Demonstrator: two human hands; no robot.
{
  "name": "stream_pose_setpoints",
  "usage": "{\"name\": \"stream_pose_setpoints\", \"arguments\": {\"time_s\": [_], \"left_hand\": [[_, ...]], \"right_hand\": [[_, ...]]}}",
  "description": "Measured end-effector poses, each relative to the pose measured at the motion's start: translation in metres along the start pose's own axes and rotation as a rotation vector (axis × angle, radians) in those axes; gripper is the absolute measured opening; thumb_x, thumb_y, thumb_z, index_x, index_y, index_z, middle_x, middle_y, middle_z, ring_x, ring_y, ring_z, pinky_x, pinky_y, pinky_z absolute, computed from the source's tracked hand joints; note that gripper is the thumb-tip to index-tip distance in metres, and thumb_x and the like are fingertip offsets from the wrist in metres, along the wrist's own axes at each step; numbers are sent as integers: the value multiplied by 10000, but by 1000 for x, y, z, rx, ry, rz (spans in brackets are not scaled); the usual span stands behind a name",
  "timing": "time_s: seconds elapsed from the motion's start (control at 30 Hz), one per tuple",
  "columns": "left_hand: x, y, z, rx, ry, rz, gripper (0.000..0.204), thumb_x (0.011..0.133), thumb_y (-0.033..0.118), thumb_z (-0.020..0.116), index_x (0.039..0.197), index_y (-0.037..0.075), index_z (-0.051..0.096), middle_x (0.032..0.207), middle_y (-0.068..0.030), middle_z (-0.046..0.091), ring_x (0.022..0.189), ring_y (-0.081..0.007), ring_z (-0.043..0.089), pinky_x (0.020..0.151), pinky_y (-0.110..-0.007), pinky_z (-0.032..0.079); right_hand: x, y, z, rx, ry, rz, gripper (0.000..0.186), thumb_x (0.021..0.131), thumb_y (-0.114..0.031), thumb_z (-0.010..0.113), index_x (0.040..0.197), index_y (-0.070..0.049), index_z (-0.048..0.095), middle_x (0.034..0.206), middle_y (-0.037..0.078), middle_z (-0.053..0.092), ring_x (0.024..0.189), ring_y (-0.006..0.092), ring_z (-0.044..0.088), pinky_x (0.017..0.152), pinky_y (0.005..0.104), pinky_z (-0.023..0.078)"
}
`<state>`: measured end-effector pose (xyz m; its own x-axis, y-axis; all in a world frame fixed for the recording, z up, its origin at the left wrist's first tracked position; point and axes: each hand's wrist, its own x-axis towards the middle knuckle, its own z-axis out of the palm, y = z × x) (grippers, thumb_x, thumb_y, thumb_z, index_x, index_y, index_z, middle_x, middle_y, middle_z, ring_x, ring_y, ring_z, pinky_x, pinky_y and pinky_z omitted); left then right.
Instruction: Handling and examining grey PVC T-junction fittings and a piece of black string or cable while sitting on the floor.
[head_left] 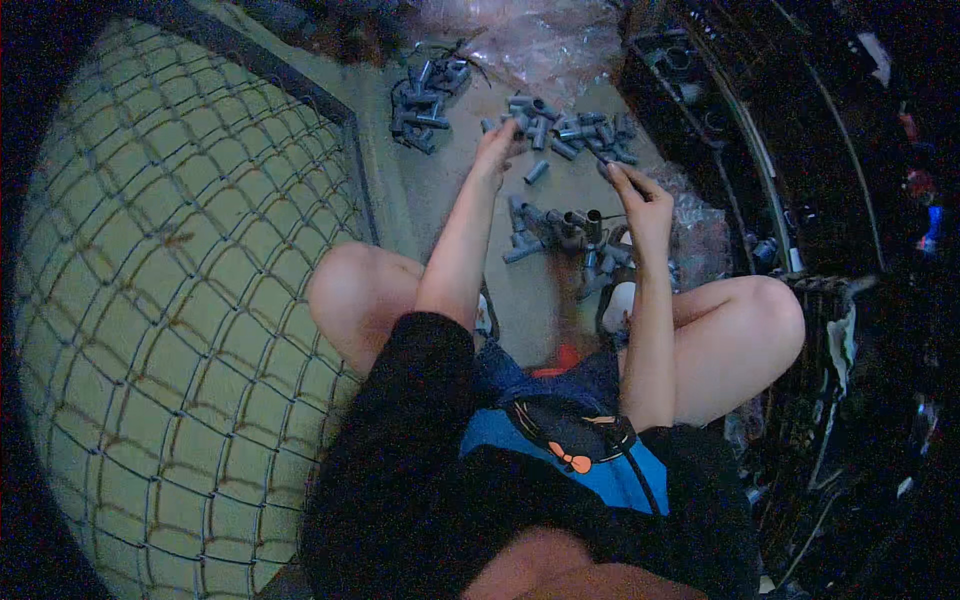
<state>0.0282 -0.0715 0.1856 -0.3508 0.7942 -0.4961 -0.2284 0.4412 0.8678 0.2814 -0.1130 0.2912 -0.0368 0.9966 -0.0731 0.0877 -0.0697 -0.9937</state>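
My left hand (497, 150) reaches out to the near left edge of a pile of grey pipe fittings (540, 133). Its fingers look apart, and the fingertips overlap the fittings; whether they touch one is too blurred to tell. My right hand (643, 198) is raised over the floor to the right, thumb and fingers pinched on a thin dark strip (603, 158). Between the hands lies a single short grey tube (536, 172). Closer to me, a cluster of joined-looking grey fittings (590, 225) sits below and left of the right hand.
Another heap of grey fittings (420, 105) lies at the far left. A chain-link fence (200, 300) runs along my left side. Crumpled clear plastic (540, 45) is at the back. Dark racks or crates (690, 90) line the right. My bent knees flank the floor (525, 300).
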Motion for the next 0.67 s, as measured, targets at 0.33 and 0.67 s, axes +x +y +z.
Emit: {"name": "stream_pose_setpoints", "arguments": {"time_s": [0.33, 0.67], "left_hand": [[-134, 100, 10, -364, 51, 735, 214, 888, 215, 671, 997, 38, 621, 862, -10, 620, 784, -79, 551, 683, -235, 433], [-140, 69, -17, -397, 128, 761, 196, 857, 180, 700, 948, 21, 630, 868, -25, 613, 769, -76, 532, 684, -237, 429]], "right_hand": [[-18, -129, -13, -55, -232, -266, 298, 884, -196, 728, 1065, 39, 706, 991, 77, 714, 910, 100, 635, 835, 221, 477], [-31, -160, -12, -207, -352, -369, 285, 896, -201, 713, 1094, 4, 706, 846, -21, 672, 716, 24, 548, 617, 161, 386]]}}
